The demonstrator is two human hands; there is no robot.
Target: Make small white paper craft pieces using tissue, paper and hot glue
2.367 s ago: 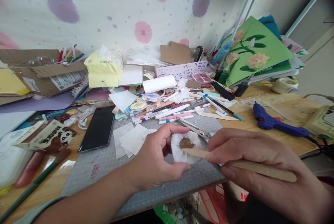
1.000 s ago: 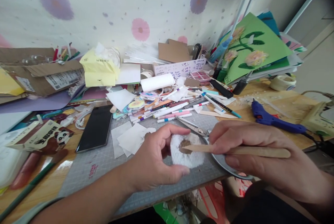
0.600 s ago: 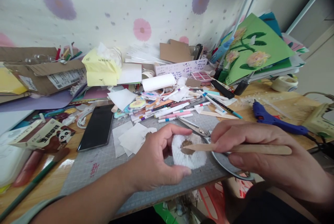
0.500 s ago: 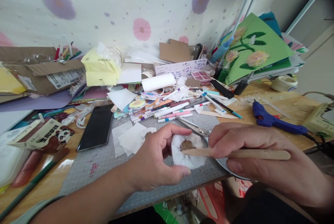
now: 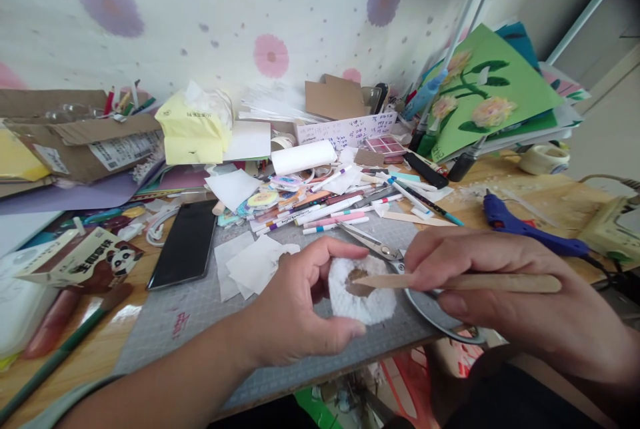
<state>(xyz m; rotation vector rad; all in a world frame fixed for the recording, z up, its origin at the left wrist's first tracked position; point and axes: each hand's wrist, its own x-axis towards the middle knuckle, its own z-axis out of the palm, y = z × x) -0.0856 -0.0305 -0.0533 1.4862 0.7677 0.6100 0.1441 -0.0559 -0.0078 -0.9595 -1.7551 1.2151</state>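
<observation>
Left hand [image 5: 293,312] at lower centre of frame, thumb and forefinger pinching fluffy white disc [image 5: 361,299] over grey cutting mat [image 5: 200,312]. Right hand [image 5: 505,302] at lower right, gripping wooden stick [image 5: 465,281], tip sitting on brown patch [image 5: 356,274] in disc middle. Scissors [image 5: 373,246] just behind disc. Black phone [image 5: 186,244] on counter at left, blue glue gun [image 5: 520,230] at right.

wooden desk [image 5: 545,199] | on it: cutting mat [image 5: 200,309], glue gun [image 5: 520,229], phone [image 5: 186,244]
</observation>
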